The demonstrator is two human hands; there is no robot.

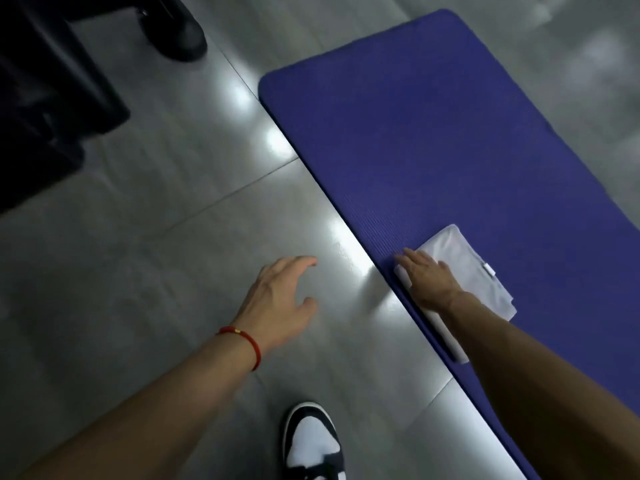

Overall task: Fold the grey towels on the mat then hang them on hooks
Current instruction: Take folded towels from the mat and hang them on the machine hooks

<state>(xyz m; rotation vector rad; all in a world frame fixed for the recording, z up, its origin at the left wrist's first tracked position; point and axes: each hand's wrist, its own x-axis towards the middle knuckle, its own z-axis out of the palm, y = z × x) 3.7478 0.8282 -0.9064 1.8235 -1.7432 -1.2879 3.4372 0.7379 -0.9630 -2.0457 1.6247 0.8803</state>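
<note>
Black-white sneaker, left hand spread over glossy tile, right hand flat on folded towel, ribbed blue mat.

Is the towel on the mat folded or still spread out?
Folded: the towel lies as a compact rectangle near the blue mat edge, with the right hand resting flat on it.

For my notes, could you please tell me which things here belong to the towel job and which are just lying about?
Job: towel, mat, right hand resting on the towel, left hand.
Lying about: dark furniture, black shoe.
</note>
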